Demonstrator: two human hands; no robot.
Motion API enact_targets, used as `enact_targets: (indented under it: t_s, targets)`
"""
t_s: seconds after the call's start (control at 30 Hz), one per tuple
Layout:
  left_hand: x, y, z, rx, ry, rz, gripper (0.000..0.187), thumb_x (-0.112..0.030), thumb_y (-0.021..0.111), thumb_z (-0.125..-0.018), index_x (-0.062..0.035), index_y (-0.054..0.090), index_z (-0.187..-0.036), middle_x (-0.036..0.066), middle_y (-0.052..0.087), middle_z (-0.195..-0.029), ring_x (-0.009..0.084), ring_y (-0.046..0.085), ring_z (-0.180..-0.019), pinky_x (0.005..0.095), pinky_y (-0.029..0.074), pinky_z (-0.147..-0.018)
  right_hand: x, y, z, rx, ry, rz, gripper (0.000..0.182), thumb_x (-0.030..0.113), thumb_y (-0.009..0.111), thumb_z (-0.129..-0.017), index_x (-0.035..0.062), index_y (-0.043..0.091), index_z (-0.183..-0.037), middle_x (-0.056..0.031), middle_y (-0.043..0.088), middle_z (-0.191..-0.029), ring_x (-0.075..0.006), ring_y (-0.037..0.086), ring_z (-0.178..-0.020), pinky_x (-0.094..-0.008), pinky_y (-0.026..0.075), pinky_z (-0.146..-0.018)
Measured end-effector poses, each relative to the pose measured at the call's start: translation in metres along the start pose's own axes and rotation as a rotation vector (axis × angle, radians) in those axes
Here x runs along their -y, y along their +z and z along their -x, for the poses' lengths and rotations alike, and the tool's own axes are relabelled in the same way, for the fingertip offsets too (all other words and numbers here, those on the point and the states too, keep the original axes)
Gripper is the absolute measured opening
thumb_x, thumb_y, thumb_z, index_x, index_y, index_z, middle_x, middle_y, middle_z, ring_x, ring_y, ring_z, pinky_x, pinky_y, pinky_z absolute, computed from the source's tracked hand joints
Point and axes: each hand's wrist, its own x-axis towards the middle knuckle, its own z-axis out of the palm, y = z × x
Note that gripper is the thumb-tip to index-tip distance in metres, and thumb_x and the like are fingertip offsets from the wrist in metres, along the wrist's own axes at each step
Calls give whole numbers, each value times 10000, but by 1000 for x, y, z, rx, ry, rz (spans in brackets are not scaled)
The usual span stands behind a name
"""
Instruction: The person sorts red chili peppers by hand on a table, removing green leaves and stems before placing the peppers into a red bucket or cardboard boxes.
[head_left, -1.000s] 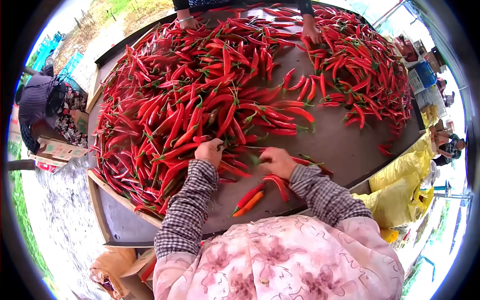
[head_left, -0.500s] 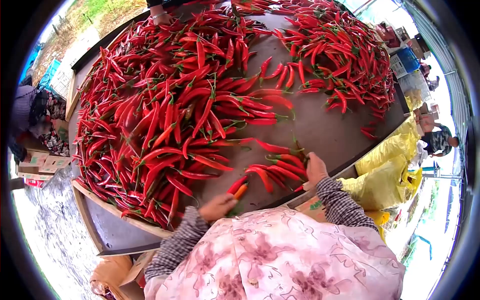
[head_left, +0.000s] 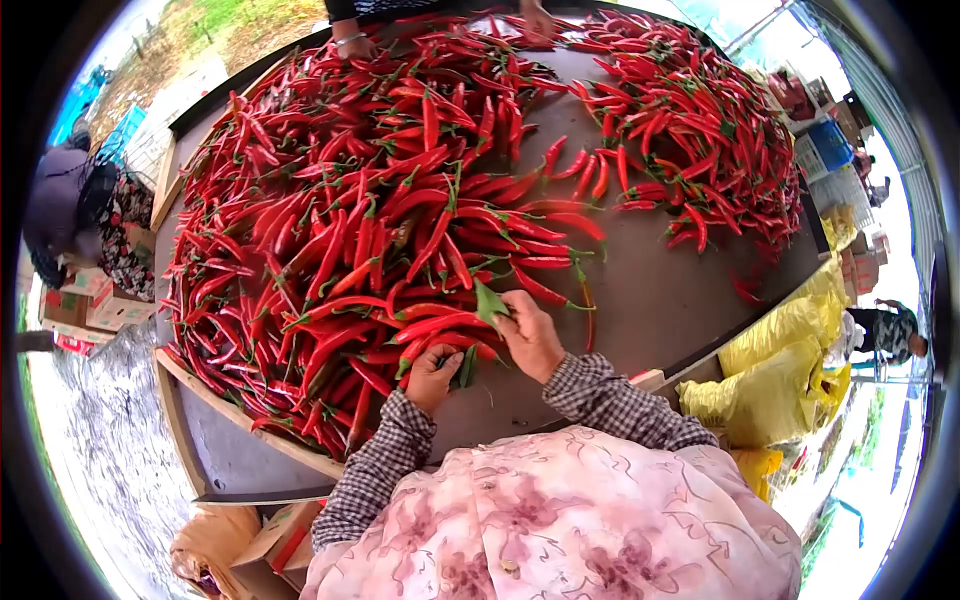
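A wide heap of red chili peppers covers the left and middle of the dark table. At its near edge my left hand is closed around the ends of a few chilies, partly hidden by the fingers; something dark green shows beside the thumb. My right hand, just to the right and higher up, pinches a green leaf over the peppers. One thin, darker chili lies to the right of that hand.
A second chili heap lies at the far right of the table. Across the table are another person's hands. Yellow sacks stand at the right, cardboard boxes below left. Another person bends at the left.
Both my hands have moved left and forward to the heap's edge. The chilies by my right hand are gone from the near edge; that hand now pinches a leaf. The view has shifted slightly.
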Motion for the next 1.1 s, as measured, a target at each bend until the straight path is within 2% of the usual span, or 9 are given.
enact_targets:
  t_s: [0.17, 0.27, 0.47, 0.53, 0.6, 0.67, 0.7, 0.9, 1.1]
  targets:
    - [-47, 5, 55, 171, -134, 310, 167, -85, 539, -892, -53, 553, -1055, 24, 614, -922, 91, 601, -739, 236, 506, -596, 9, 14, 18, 206, 41, -555, 174, 31, 616, -815, 40, 562, -980, -105, 557, -1046, -184, 560, -952, -274, 453, -799]
    - [-54, 18, 70, 198, -309, 527, 187, -139, 549, -899, -73, 563, -1073, -6, 607, -841, 82, 575, -645, 225, 479, -509, 19, 21, 24, 351, -396, 264, 285, -34, 624, -730, 16, 575, -1007, -93, 539, -1125, -268, 495, -1092, -348, 408, -926]
    - [-20, -13, 83, 116, -320, 369, 200, -184, 578, -886, -99, 552, -1065, 19, 628, -895, 133, 604, -736, 270, 494, -584, 33, 1, -20, 783, -307, 143, 242, 26, 595, -769, 3, 581, -1009, -104, 605, -982, -240, 582, -940, -337, 462, -833]
    - [-29, -11, 94, -50, -409, 438, 141, -170, 585, -882, -92, 561, -997, 24, 619, -858, 135, 596, -712, 267, 484, -588, 18, 10, -68, 479, -177, 258, 148, 30, 563, -819, -7, 590, -960, -118, 615, -902, -223, 613, -826, -312, 490, -711]
    - [-16, -15, 98, -24, -336, 437, 110, -158, 585, -881, -84, 566, -960, 22, 615, -838, 132, 594, -709, 270, 482, -580, 22, 26, -120, 270, -435, 386, 164, 33, 546, -839, -17, 573, -993, -149, 608, -922, -282, 594, -840, -356, 474, -717]
    - [-14, -13, 107, -17, -248, 435, 71, -119, 580, -879, -49, 573, -867, 27, 604, -792, 124, 586, -705, 265, 478, -588, 8, 57, -154, 243, -498, 568, 228, 64, 536, -856, 27, 528, -1081, -138, 565, -1108, -328, 512, -1024, -411, 408, -877]
    - [-11, -16, 113, -53, -237, 450, 71, -119, 580, -879, -49, 573, -867, 27, 604, -792, 124, 586, -705, 265, 478, -588, 20, 63, -164, 401, -238, 605, 359, 101, 537, -835, 79, 457, -1184, -137, 535, -1182, -342, 479, -1079, -451, 374, -920]
    - [7, -67, 210, -139, 99, 662, 91, -111, 601, -848, -25, 588, -818, 46, 595, -766, 161, 591, -708, 268, 485, -626, -11, 86, -172, 231, -388, 1117, 564, 125, 492, -743, 114, 341, -1286, -167, 511, -1228, -371, 570, -986, -558, 412, -802]
    - [92, -111, 305, -828, 125, 887, 123, -174, 612, -857, -60, 598, -813, 24, 601, -755, 158, 576, -611, 282, 467, -508, -34, 67, -184, 257, -608, 677, 307, 26, 636, -735, 29, 551, -1030, -175, 562, -1063, -339, 543, -994, -382, 452, -835]
